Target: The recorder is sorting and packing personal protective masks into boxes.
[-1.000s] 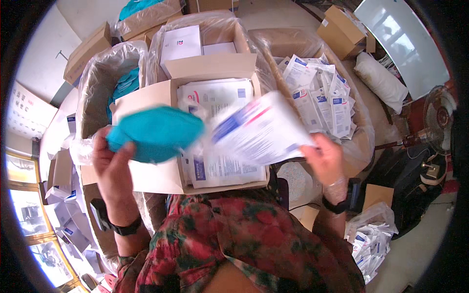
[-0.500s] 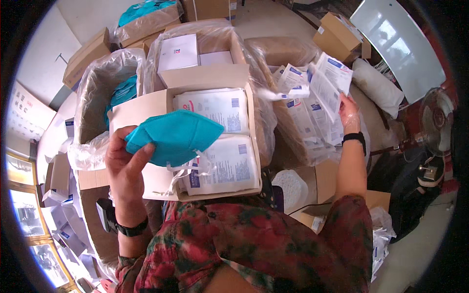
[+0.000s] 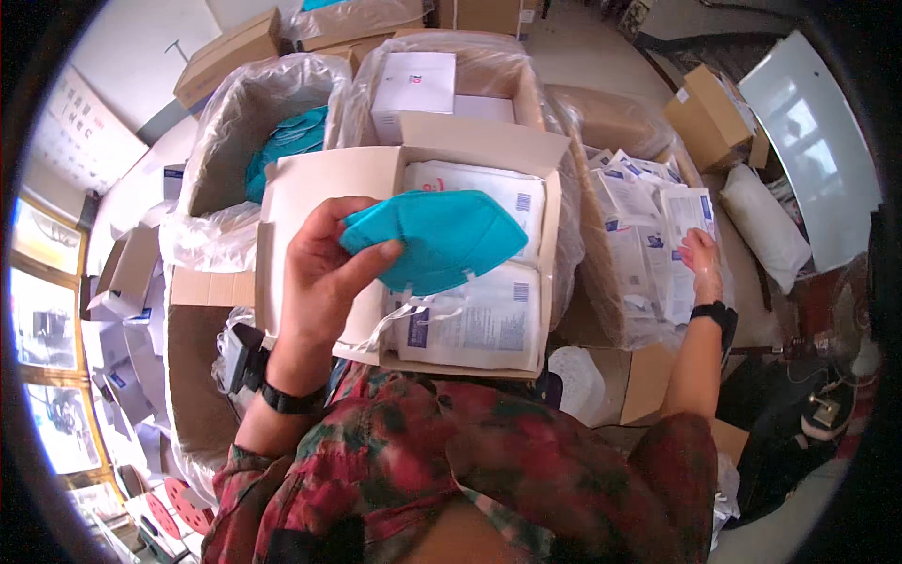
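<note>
My left hand (image 3: 324, 273) pinches a teal folded face mask (image 3: 442, 240) by its left end, above an open carton (image 3: 329, 202) on my lap. White straps dangle from the mask's lower edge. Two stacks of flat white printed pouches (image 3: 479, 324) lie in that carton, partly hidden by the mask. Off to the right, my right hand (image 3: 700, 256) has its fingers closed on the lower end of a white printed pouch (image 3: 688, 209). It is over a plastic-lined box (image 3: 601, 296) holding many similar pouches.
Beyond the carton, a plastic-lined box (image 3: 526, 89) holds white boxes (image 3: 413, 89). At left, a lined bin (image 3: 211, 179) contains more teal masks (image 3: 291, 146). A fan (image 3: 841, 334) and a white bag (image 3: 766, 226) stand at right.
The view has swung, shifting everything rightward. My right hand and its pouch have come down lower over the lined box, and the pouch now hangs straighter. My left hand still holds the mask.
</note>
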Demonstrator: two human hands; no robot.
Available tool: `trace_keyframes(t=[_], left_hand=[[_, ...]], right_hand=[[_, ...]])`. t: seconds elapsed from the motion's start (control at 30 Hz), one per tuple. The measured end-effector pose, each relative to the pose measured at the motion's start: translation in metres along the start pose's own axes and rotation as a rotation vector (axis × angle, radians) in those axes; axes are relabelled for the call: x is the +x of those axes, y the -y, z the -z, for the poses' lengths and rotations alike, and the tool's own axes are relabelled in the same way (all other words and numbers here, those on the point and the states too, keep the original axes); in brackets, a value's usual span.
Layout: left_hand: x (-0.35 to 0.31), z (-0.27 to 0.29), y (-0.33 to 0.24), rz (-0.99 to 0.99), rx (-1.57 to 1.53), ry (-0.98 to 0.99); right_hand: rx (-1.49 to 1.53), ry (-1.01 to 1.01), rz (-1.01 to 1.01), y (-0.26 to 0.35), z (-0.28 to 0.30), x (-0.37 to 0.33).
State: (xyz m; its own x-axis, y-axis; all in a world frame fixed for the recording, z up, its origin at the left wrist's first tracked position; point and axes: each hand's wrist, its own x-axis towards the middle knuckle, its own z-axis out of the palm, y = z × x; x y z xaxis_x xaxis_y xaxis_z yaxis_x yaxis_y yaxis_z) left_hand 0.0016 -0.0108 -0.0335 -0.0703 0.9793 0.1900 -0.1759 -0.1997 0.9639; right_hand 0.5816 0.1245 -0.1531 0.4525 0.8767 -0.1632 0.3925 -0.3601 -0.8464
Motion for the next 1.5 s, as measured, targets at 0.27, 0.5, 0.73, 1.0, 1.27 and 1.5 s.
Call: trace_keyframes(t=[0.27,0.5,0.73,1.0,1.27,1.5], left_hand=[[0.0,-0.01,0.006,-0.004,-0.127,0.036],[-0.016,-0.003,-0.014,0.031,-0.19,0.141],[-0.019,0.016,-0.005,0.055,-0.131,0.078],[-0.006,0.039,-0.009,-0.036,-0.024,-0.067],[-0.004,0.014,-0.006,-0.028,-0.219,-0.052],[-0.016,-0.003,0.002,0.164,-0.683,0.039]], right_hand=[[0.365,0.454,0.635,0.178,-0.128,-0.204],[0.069,0.464,0.893,0.221,-0.172,-0.264],[0.175,0.442,0.894,0.215,-0.173,-0.277],[0.083,0.309,0.856,0.182,-0.135,-0.284],[0.208,0.506,0.949,0.205,-0.147,-0.301],[0.377,0.506,0.812,0.212,-0.177,-0.301]])
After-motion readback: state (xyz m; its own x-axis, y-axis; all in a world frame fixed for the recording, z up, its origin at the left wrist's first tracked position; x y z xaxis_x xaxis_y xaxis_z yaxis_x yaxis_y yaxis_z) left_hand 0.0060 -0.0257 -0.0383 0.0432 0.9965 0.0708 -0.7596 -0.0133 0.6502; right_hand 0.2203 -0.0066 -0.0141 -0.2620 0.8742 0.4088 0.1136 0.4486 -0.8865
